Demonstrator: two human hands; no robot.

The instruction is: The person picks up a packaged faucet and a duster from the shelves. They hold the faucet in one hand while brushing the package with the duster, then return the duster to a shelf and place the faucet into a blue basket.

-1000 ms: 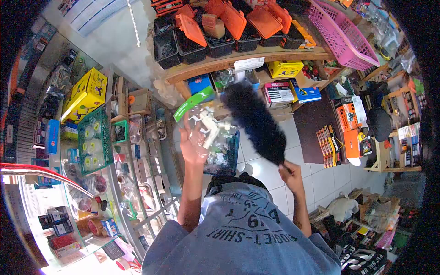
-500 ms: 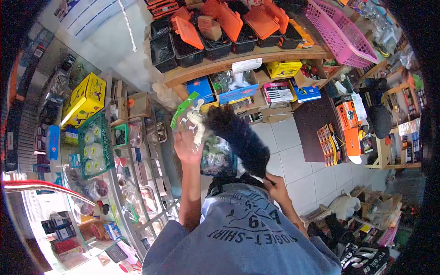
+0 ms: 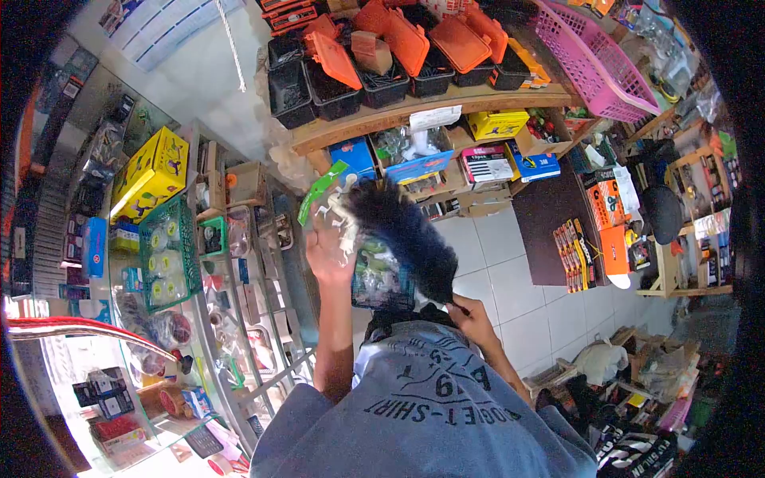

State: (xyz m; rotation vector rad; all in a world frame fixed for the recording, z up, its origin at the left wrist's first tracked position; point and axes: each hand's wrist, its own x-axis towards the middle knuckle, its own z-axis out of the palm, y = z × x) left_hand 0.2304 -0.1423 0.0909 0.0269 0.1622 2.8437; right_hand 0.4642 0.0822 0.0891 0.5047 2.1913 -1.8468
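Observation:
My left hand (image 3: 328, 256) holds up a clear plastic pack (image 3: 341, 219) with a green header strip and off-white pieces inside, its fingers partly hidden behind the pack. Closed round the handle end of a black feather duster (image 3: 410, 239) is my right hand (image 3: 472, 317), low and to the right in front of the shirt. The duster's fluffy head slants up to the left, its tip overlapping the pack's right edge. Beneath them both, a dark basket (image 3: 384, 298) holds more bagged goods, partly covered by the duster.
Ahead, a wooden shelf (image 3: 446, 103) carries black bins (image 3: 335, 102) with orange lids, with small boxes below. A pink basket (image 3: 594, 60) stands at the upper right. On the left are glass shelving, a green basket (image 3: 190, 267) and a yellow box (image 3: 151, 175). White floor tiles (image 3: 510, 275) show at right.
My right hand and the duster have shifted slightly left, the duster's head now closer over the pack's edge. My left hand still holds the pack in nearly the same place.

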